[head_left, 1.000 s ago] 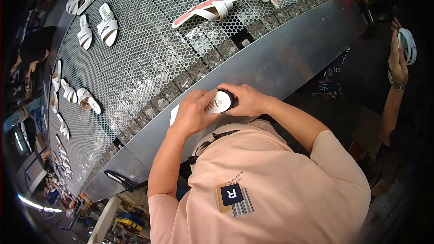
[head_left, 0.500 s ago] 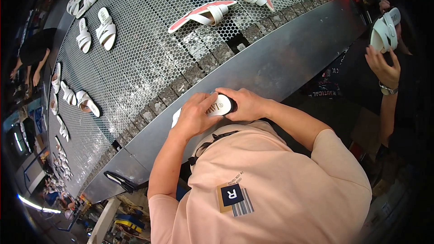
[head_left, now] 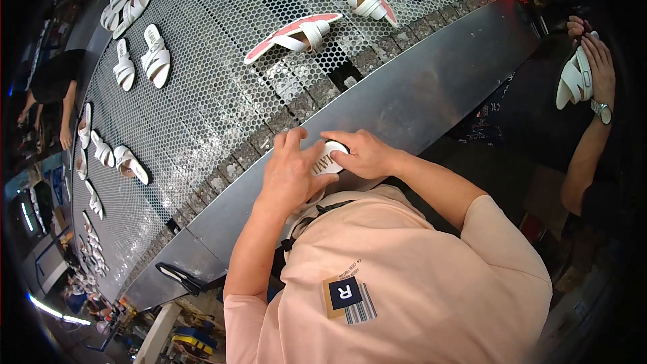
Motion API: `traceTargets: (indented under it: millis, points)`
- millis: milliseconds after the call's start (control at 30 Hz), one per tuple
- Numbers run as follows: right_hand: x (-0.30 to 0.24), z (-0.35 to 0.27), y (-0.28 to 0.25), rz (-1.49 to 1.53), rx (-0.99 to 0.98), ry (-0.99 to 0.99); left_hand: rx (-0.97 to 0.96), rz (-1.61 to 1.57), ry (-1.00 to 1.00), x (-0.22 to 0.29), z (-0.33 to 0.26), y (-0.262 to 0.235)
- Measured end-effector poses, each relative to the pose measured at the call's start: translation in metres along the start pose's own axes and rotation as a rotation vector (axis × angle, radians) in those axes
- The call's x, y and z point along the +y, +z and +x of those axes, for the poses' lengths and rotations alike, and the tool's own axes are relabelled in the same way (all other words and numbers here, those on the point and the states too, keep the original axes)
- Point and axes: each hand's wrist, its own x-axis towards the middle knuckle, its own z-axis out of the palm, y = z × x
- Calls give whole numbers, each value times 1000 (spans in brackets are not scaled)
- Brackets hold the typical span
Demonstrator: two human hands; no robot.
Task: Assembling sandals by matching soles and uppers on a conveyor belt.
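— Look, the left hand (head_left: 290, 170) has loosened since a moment ago, its fingers fanning out, and the right hand (head_left: 369, 155) has brought its thumb over onto the white sandal (head_left: 325, 163).

— So which hand has it?

— The right: the thumb lies on top of the rounded end, fingers curled round the rim. The left's fingers stand apart, its thumb close by the sandal's lower edge; I can't tell whether it touches.

— How much room do they have?

— It's tight below: the peach shirt (head_left: 418, 249) sits just beside them. To the right, past the knuckles, the metal panel (head_left: 431, 81) slopes upward bare; its far edge meets the mesh belt (head_left: 209, 74) near the left fingertips.

— And on the belt?

— A side-lying sandal (head_left: 309, 35), pink underside showing, well apart from the hands.

— Where's the gripped sandal exactly?

— Between the 2 hands, printed face up, partly hidden by the left.
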Motion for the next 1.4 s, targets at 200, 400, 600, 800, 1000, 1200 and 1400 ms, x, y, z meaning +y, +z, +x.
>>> traceTargets:
  millis: [200,400,600,800,1000,1200,1400]
  points:
    - [-4,12,-33,25,-82,-61,-215,-762,-434,-30,17,11]
    - [-12,21,-41,34,107,-25,-240,-627,-472,-29,40,4]
    - [-11,37,-60,157,36,-85,-133,-702,-506,-23,49,4]
    - [-2,50,-72,339,-44,-42,-58,-761,-385,-30,50,-2]
    - [10,55,-58,566,81,62,-429,-614,-619,-22,59,-21]
    - [12,38,-32,499,-216,306,-284,-690,-636,-28,59,-11]
    - [13,39,-24,586,-211,315,-205,-733,-613,-23,62,-9]
